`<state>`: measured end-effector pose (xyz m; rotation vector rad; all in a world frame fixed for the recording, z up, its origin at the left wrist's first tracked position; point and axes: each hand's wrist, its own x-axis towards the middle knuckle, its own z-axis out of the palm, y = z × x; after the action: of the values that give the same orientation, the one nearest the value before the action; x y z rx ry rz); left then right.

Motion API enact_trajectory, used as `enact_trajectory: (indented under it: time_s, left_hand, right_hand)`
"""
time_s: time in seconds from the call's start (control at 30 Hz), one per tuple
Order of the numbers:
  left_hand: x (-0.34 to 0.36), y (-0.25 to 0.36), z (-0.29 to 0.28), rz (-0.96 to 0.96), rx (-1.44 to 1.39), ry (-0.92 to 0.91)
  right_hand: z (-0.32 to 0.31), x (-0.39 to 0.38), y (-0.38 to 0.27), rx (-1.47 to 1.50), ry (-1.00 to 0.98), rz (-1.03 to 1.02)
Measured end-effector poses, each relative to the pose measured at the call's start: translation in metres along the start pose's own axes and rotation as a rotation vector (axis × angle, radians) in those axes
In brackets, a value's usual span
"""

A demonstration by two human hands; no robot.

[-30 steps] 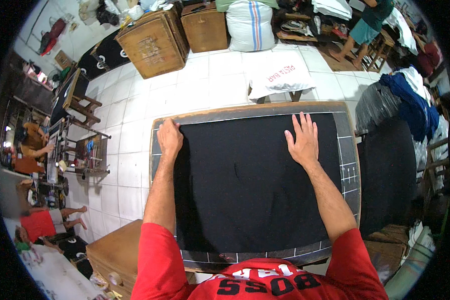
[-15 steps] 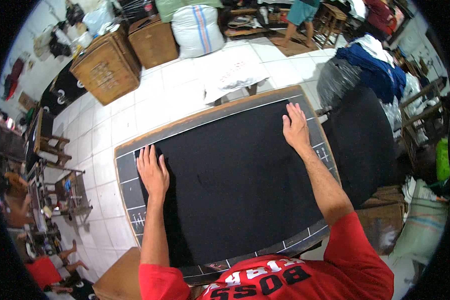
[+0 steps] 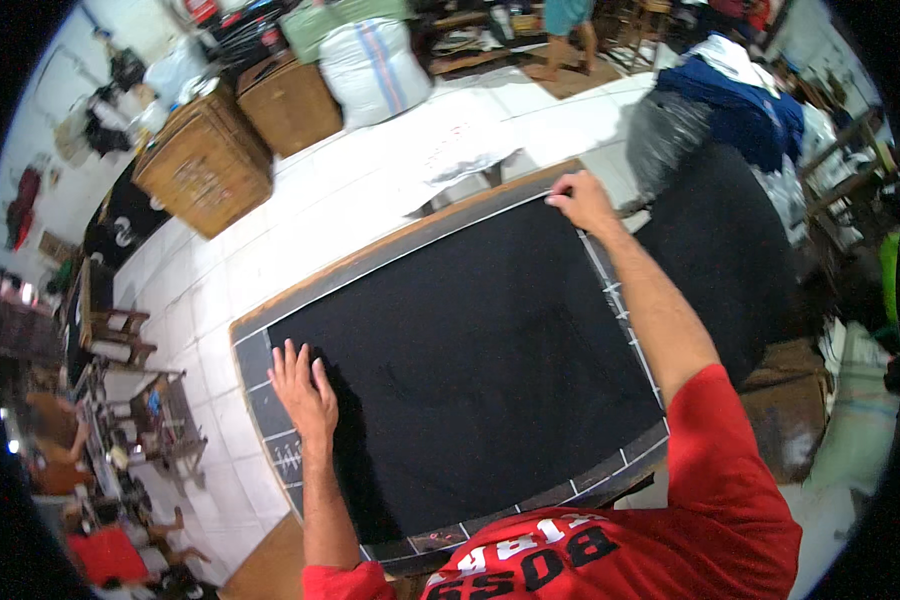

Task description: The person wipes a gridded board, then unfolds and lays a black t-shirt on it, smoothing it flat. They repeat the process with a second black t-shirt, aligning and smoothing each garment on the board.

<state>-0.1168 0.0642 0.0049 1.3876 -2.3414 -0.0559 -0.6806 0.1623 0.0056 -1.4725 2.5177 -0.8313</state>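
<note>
A sheet of black cloth [image 3: 470, 370] lies spread over a dark board [image 3: 256, 375] with white marking lines and a wooden rim. My left hand [image 3: 305, 392] rests flat with fingers spread at the cloth's left edge, below its far left corner. At the far right corner, my right hand [image 3: 582, 203] has its fingers curled and thumb pressed in, pinching the cloth's corner. A ruled white line with ticks shows on the board along the cloth's right edge. The cloth has a few faint wrinkles near the left hand.
A large black cloth heap [image 3: 720, 260] sits just right of the board, with a grey plastic bag [image 3: 668, 140] and blue cloth [image 3: 735, 105] behind it. Wooden boxes [image 3: 205, 165] and a white sack [image 3: 375, 75] stand at the back. Other people are at the left and far back.
My right hand has gone from lying flat to a pinch at the far right corner. My left hand has slid slightly nearer. More of the ruled line shows on the right.
</note>
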Motion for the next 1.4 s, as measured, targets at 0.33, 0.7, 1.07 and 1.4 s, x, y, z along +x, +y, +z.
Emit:
enact_trajectory:
  time_s: [0.33,0.7,1.07,1.4]
  left_hand:
    - [-0.054,-0.046,-0.019,-0.293,-0.029,0.177]
    - [-0.064,-0.014,-0.035,-0.148,-0.297,0.178]
    - [-0.097,0.037,-0.025,0.049,-0.217,0.093]
    - [-0.286,0.082,-0.162,-0.01,-0.506,-0.141]
  right_hand:
    - [0.003,0.0,0.004,0.079,0.104,-0.085]
    - [-0.002,-0.076,-0.042,0.155,0.097,-0.169]
    - [-0.016,-0.214,-0.06,0.004,0.042,-0.447]
    - [-0.145,-0.346,-0.024,0.08,-0.438,-0.078]
